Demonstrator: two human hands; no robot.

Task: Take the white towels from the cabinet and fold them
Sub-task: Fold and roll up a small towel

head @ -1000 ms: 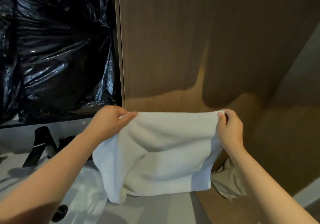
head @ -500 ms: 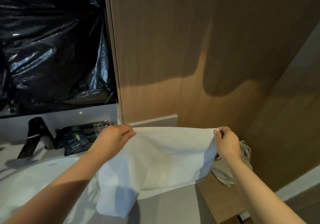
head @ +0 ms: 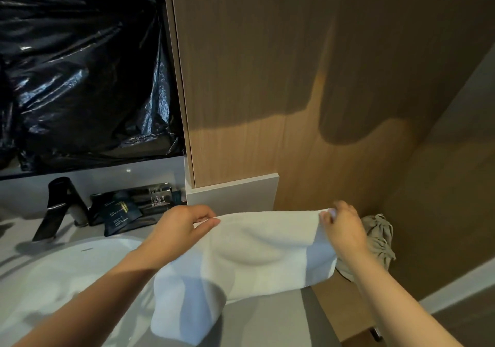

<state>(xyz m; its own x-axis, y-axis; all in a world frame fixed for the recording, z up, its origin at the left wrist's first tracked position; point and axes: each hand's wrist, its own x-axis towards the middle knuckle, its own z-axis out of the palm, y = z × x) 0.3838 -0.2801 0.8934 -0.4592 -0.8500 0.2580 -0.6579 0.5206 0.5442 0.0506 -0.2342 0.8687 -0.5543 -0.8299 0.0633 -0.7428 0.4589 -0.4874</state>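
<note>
A white towel (head: 257,253) is stretched between my two hands over the grey countertop (head: 267,320). My left hand (head: 179,228) pinches its upper left corner, and my right hand (head: 344,226) pinches the upper right corner. The lower part of the towel rests on the counter, and its left end droops over the rim of the white sink (head: 67,274). The towel's top edge is roughly level, just in front of the wooden wall panel (head: 267,92).
A black tap (head: 59,207) and dark toiletry packets (head: 126,210) stand behind the sink. Black plastic sheeting (head: 80,65) covers the upper left. A crumpled beige cloth (head: 379,242) lies right of my right hand, beyond the counter's edge.
Both hands have lowered the towel from held-up height to the counter, so its lower part now lies on the surface. The view has tilted down, showing more sink and toiletries.
</note>
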